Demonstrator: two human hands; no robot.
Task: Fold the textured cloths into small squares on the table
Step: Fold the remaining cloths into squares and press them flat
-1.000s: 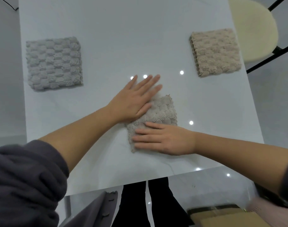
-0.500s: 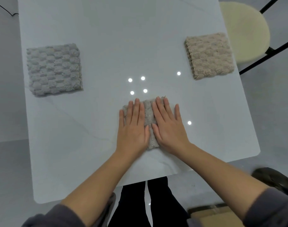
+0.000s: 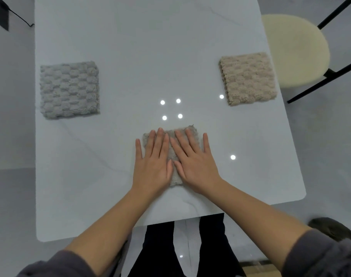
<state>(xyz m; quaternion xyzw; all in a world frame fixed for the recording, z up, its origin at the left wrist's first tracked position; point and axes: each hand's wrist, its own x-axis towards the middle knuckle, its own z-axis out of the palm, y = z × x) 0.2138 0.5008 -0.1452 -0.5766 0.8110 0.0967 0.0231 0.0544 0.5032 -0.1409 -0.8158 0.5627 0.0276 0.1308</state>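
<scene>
A small folded beige-grey textured cloth lies on the white table near its front edge. My left hand and my right hand lie flat on top of it side by side, fingers spread, palms down, hiding most of it. A folded grey textured cloth sits square at the table's left side. A folded tan textured cloth sits at the right side. Neither hand touches those two.
A cream round chair seat with black legs stands beyond the table's right edge. Bright light reflections dot the tabletop in front of my hands. My dark-trousered legs show below the table's front edge. A brown box lies on the floor at bottom right.
One second ago my hands pressed the cloth crosswise from left and right; they now lie parallel on it, fingers pointing away from me. The cloth looks squarer and the view has shifted.
</scene>
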